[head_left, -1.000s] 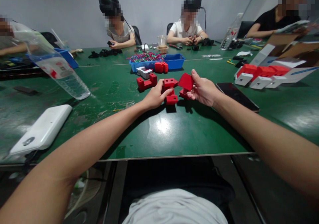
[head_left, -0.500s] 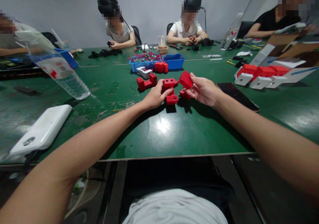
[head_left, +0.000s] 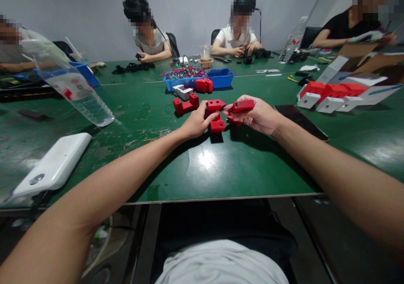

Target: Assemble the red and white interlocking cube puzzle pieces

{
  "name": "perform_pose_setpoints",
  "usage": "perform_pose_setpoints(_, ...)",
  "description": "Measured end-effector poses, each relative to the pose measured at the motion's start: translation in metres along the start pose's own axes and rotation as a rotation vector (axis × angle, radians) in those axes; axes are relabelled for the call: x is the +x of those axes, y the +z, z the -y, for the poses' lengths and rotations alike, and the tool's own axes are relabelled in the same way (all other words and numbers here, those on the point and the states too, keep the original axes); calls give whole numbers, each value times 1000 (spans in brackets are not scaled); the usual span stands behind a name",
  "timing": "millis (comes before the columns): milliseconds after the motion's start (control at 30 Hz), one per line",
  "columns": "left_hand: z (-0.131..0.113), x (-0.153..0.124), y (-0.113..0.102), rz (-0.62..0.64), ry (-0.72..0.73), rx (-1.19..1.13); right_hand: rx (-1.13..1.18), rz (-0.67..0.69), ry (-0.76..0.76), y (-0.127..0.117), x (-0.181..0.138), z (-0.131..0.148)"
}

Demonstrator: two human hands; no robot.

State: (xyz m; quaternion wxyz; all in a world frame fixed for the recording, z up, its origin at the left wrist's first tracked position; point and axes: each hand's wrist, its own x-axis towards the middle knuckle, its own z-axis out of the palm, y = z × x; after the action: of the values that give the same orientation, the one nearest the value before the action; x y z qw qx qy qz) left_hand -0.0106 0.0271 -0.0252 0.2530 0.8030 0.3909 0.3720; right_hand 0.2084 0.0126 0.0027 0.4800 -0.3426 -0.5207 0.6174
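My left hand [head_left: 196, 123] is closed on a red U-shaped plastic housing [head_left: 216, 115] that stands on the green table [head_left: 221, 166]. My right hand [head_left: 257, 115] grips a flat red plastic cover [head_left: 243, 105], held level just right of the housing. Under that hand another small red piece [head_left: 232, 120] lies on the table. A further red housing [head_left: 186, 104] rests just behind my left hand.
A blue tray [head_left: 221, 78] of coloured parts, red and white housings beside it, sits behind. A black phone [head_left: 299, 120] lies at right, red and white boxes [head_left: 331, 95] beyond. A tilted water bottle [head_left: 71, 84] and a white power bank [head_left: 53, 164] are at left. Several people work across the table.
My right hand has turned the red cover from a raised tilt to lying flat and brought it lower, closer to the housing. My left hand has stayed put.
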Motion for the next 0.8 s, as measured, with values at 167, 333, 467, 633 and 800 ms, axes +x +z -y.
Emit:
perform_pose_setpoints(167,2,1,0,-4,21,16,-50,20,6,2,-2,-2)
perform_pose_setpoints(333,4,1,1,-9,14,33,-84,34,-42,2,-2,0)
perform_pose_setpoints(467,4,1,1,-13,22,33,-114,21,-42,3,-2,1)
perform_pose_setpoints(633,3,1,1,-13,18,24,-85,5,-12,3,-1,1)
perform_pose_setpoints(800,3,1,1,-14,12,22,-42,31,-2,1,0,1)
